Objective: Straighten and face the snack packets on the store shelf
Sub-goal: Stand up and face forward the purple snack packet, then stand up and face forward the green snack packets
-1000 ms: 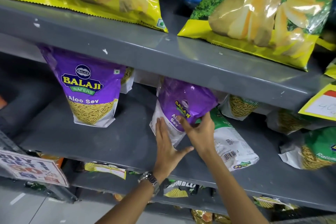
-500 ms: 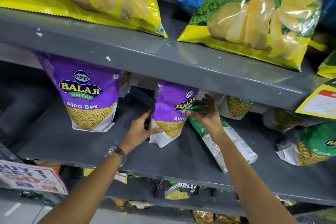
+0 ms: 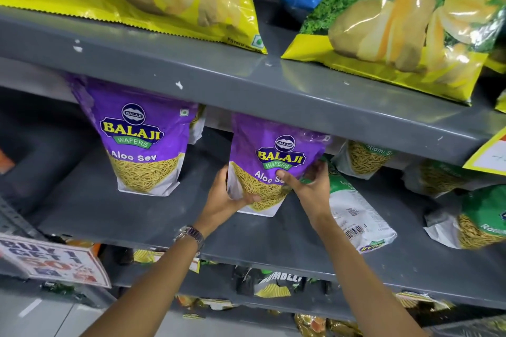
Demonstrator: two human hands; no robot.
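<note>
Now both hands clasped on purple plastic Aloo Sev pouch (image 3: 269, 161), upright mid grey metal shelf (image 3: 142, 216): left hand (image 3: 227, 197) cupping lower left edge, right hand (image 3: 306, 183) pinching right side. Likely light, crinkly, slippery; best held low at sides.

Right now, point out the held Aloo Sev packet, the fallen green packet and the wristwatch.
held Aloo Sev packet (image 3: 276, 145): head view, purple front.
fallen green packet (image 3: 353, 216): head view, white back.
wristwatch (image 3: 191, 235): head view, band.
</note>
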